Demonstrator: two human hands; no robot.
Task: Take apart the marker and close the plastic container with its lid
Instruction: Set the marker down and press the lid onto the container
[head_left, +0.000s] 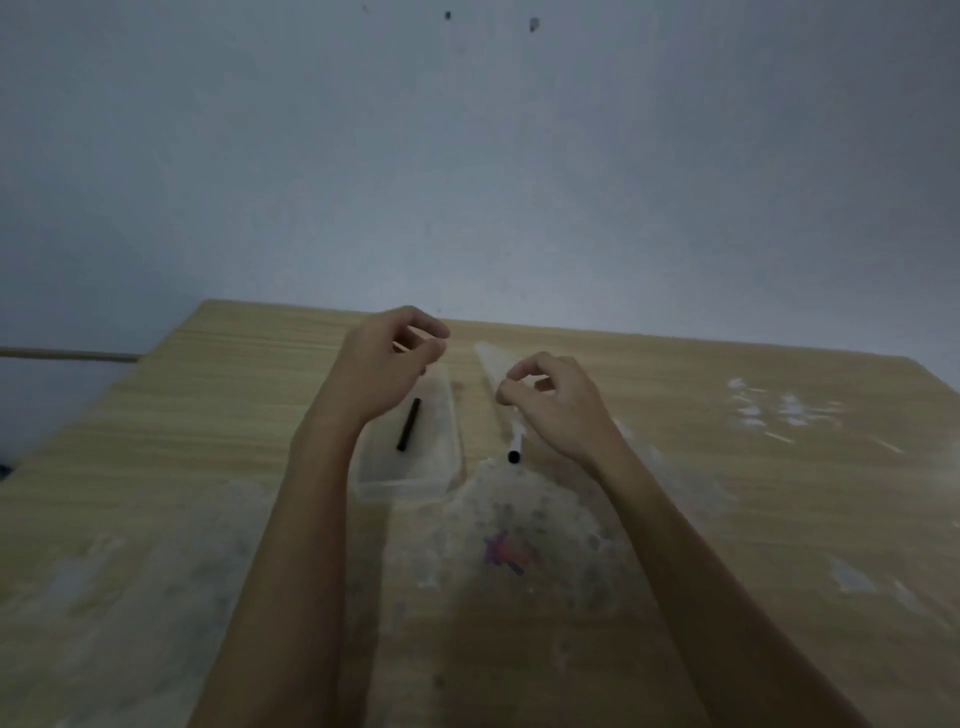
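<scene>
A clear plastic container (402, 486) lies on the wooden table, and a black marker part (408, 423) rests inside it. My left hand (384, 364) hovers over the container's far end with thumb and fingertips curled close together; the blur hides whether anything small sits between them. My right hand (553, 402) pinches the white marker body (517, 436), whose black end points toward me. This hand is over the clear lid (491, 364), which lies just to the right of the container.
The table (182, 415) has white smears at the right and a purple-red ink stain (504, 553) near its front middle. A grey wall rises behind the far edge. The table's left edge runs diagonally at the left.
</scene>
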